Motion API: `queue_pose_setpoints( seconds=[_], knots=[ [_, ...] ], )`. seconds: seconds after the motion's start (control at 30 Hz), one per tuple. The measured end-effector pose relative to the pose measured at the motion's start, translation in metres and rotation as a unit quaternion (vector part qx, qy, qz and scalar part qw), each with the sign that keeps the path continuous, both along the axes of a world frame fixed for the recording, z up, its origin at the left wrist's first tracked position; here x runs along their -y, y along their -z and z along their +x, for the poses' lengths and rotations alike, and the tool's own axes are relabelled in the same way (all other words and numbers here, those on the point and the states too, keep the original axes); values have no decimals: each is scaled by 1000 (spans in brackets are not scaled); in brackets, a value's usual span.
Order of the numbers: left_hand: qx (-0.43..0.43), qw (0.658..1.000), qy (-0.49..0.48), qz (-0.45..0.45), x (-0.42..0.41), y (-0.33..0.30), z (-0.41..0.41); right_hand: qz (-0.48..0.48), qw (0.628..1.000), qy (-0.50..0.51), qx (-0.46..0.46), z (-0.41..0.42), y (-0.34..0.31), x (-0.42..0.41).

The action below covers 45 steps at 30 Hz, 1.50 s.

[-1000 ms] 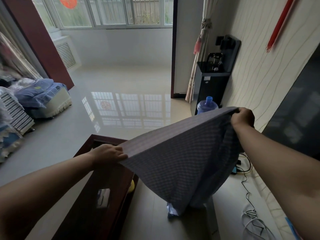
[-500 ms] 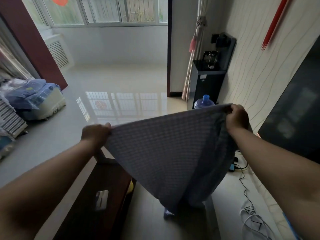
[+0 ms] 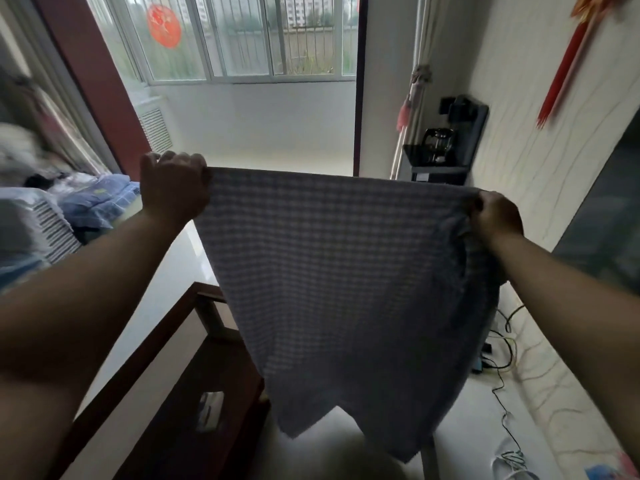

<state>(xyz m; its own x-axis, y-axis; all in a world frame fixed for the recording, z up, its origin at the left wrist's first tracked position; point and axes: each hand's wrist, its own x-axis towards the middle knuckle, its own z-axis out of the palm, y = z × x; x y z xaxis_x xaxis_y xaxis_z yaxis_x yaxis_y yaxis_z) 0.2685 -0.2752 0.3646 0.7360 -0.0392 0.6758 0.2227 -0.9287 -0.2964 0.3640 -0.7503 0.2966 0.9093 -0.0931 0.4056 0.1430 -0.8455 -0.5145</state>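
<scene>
Both hands hold a checked grey-blue cloth (image 3: 339,282) up in the air in front of the person. The left hand (image 3: 171,188) has its fingers curled over the cloth's top left corner, and the right hand (image 3: 495,220) grips the top right corner in a closed fist. A second ago the left hand was low, just above the dark wooden table (image 3: 194,393), so the top edge sloped steeply down to the left; now that hand has risen well clear of the table and the edge runs nearly level and taut between the two hands. The cloth has opened from a bunched, sagging drape into a flat sheet, its two lower points hanging over the pale floor (image 3: 166,292) beside the table. It now hides the blue water bottle seen earlier. The black water dispenser (image 3: 446,150) shows above the edge, by the right wall.
</scene>
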Motion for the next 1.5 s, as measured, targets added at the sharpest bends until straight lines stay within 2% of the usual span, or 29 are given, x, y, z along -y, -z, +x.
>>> queue_pose_setpoints(
  seconds=[0.1, 0.17, 0.23, 0.27, 0.33, 0.4, 0.43, 0.5, 0.6, 0.63, 0.7, 0.73, 0.8, 0.87, 0.9, 1.0, 1.07, 1.17, 1.27, 1.3, 1.4, 1.47, 1.5],
  knots=[
    [-7, 999, 6, 30, 9, -10, -1, -4, 1000, 3, -9, 6, 5, 7],
    [35, 999, -31, 25, 14, -21, 1, 29, 999, 18, 32, 7, 7, 11],
    [59, 997, -49, -18, 24, -20, 3, 76, 991, 46, 101, 8, 6, 12],
    [31, 998, -36, -32, 28, -14, 4, 102, 985, 61, 124, 11, 3, 14],
    [-114, 993, -9, -38, 36, 3, 6, 135, 978, 93, 126, 19, -3, 18],
    [-243, 967, -50, -64, 40, 11, 3, 124, 980, 99, 122, 24, -2, 22],
    [-268, 956, -78, -86, 40, 12, 0, 110, 982, 91, 124, 25, 0, 23],
    [-218, 970, -68, -78, 42, 15, -2, 76, 985, 86, 127, 27, 4, 26],
    [-42, 999, -12, -19, 49, 19, 0, 60, 987, 98, 114, 36, 5, 37],
    [12, 999, -21, -29, 53, 15, 2, 79, 990, 76, 88, 40, 5, 39],
    [75, 988, -80, -111, 62, 9, 5, 88, 996, -11, -8, 42, 8, 38],
    [71, 982, -107, -138, 66, 11, 8, 67, 995, -47, -56, 40, 11, 35],
    [-30, 989, -102, -98, 66, 24, 13, 44, 994, -48, -90, 35, 23, 36],
    [-161, 983, -73, -57, 67, 42, 13, 51, 996, 1, -71, 30, 35, 42],
    [-197, 977, -70, -53, 67, 48, 11, 56, 997, 19, -53, 27, 39, 44],
    [-177, 981, -66, -54, 68, 60, 6, 81, 995, 52, 36, 26, 31, 45],
    [-158, 983, -67, -65, 69, 60, 4, 46, 994, 56, 79, 30, 19, 45],
    [-99, 989, -63, -93, 55, 51, 9, 12, 991, 65, 119, 38, 1, 41],
    [-43, 992, -65, -101, 42, 42, 17, 19, 993, 12, 117, 43, -2, 30],
    [-56, 988, -66, -125, 40, 42, 17, 11, 995, -9, 97, 44, 0, 29],
    [-172, 964, -91, -179, 42, 54, 13, 23, 997, -27, 76, 41, 7, 31],
    [-192, 965, -107, -142, 44, 60, 8, 30, 994, -13, 100, 40, 6, 33],
    [-163, 976, -101, -100, 44, 57, 5, 27, 994, -9, 107, 41, 4, 32]
  ],
)
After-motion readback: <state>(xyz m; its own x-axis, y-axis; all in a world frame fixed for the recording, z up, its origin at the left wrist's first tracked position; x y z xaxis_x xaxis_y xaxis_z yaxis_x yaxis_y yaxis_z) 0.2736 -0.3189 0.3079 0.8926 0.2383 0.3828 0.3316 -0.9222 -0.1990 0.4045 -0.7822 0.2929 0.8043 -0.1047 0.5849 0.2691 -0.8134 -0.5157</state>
